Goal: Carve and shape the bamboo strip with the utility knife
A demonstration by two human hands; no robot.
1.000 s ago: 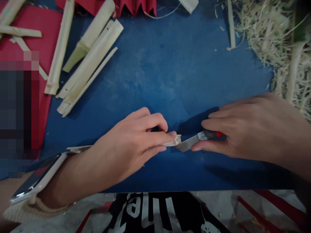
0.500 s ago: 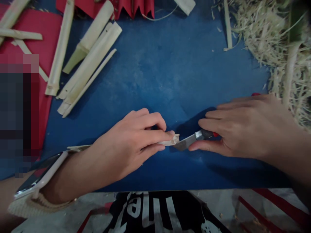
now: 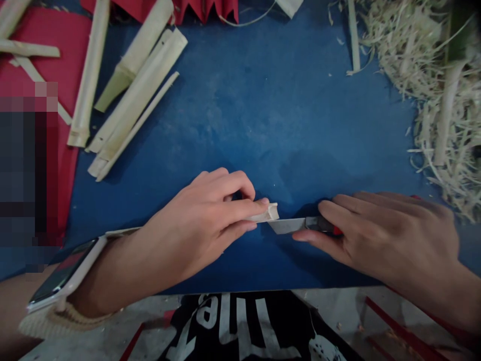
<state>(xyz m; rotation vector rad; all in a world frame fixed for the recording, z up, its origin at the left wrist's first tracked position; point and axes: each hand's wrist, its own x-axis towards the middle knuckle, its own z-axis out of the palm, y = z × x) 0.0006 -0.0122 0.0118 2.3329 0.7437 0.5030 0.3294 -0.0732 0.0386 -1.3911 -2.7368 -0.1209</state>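
My left hand (image 3: 199, 225) is closed round a pale bamboo strip (image 3: 267, 213); its cut end pokes out past the fingertips, and its other end shows near my wrist. My right hand (image 3: 383, 240) grips a utility knife (image 3: 296, 225) with a red handle. The grey blade lies nearly flat over the blue mat (image 3: 270, 115), its tip just below the strip's end. A watch with a white strap (image 3: 62, 278) sits on my left wrist.
Several split bamboo pieces (image 3: 135, 95) lie at the upper left, partly on red paper (image 3: 45, 65). A heap of bamboo shavings (image 3: 424, 65) fills the upper right. The mat's near edge runs along the bottom, with a black printed cloth (image 3: 244, 326) below it.
My right hand has dropped lower and toward me, and the knife has levelled out, its blade now under the strip's end. My left hand has barely moved.
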